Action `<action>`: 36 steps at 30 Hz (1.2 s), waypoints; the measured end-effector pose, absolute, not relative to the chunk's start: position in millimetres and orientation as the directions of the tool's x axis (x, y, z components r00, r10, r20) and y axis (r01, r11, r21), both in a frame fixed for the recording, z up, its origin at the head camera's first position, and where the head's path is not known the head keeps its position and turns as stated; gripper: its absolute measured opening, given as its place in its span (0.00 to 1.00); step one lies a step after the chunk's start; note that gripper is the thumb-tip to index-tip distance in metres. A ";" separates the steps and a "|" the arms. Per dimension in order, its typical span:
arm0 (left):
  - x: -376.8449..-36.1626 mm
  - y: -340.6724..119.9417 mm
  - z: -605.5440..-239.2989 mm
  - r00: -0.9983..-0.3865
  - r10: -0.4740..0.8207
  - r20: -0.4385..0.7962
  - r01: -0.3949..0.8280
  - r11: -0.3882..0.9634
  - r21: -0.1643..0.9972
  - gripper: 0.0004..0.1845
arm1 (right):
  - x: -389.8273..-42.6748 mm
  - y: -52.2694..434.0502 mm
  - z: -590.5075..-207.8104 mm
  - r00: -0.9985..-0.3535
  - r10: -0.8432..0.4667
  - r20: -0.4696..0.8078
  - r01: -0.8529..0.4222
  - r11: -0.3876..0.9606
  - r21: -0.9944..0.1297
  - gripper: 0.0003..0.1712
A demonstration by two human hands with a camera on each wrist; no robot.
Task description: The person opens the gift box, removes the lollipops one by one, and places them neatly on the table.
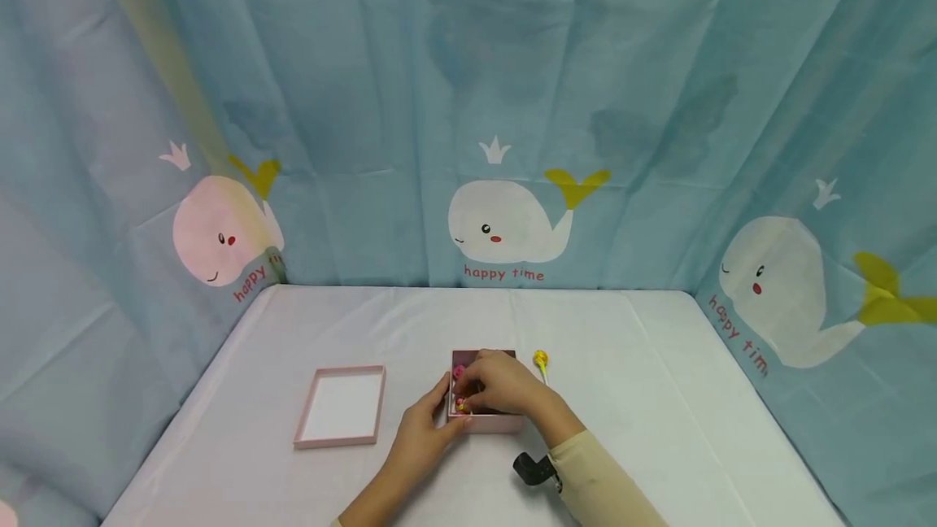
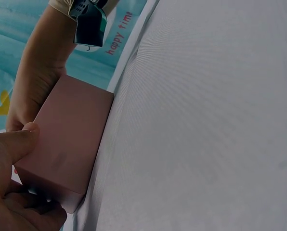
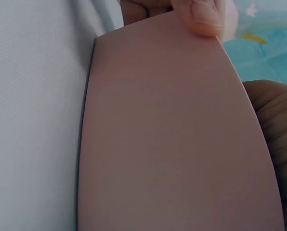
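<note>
A pink open box [image 1: 494, 424] stands on the white-covered table. My left hand [image 1: 423, 428] grips its left side, with the thumb on the front wall and the fingers round the left end. Over the box, my right hand [image 1: 505, 385] reaches inside with bent fingers. Beside its thumb lies a small red-and-yellow candy [image 1: 460, 405], and a pink one [image 1: 459, 371] is further back along the left wall. I cannot tell whether the right fingers pinch anything. The right wrist view shows mostly the box's pink wall [image 3: 172, 134], with the left thumb [image 3: 206, 19] at its top.
Just right of the box lies a yellow lollipop [image 1: 540, 359] with a white stick. A shallow pink lid [image 1: 376, 409] with a white inside rests to the left. Blue whale-print curtains [image 1: 403, 226] border the table at the back and sides.
</note>
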State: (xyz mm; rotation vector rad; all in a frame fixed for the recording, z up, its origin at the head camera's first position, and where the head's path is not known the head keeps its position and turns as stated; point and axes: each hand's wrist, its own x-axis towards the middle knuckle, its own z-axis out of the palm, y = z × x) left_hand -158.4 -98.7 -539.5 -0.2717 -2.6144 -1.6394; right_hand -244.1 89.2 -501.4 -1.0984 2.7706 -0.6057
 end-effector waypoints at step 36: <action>-157.4 -99.2 -540.1 -0.981 0.130 0.144 0.186 0.422 0.887 0.48 | -239.6 91.0 -503.2 -0.783 -0.604 0.147 -0.581 0.626 -0.520 0.09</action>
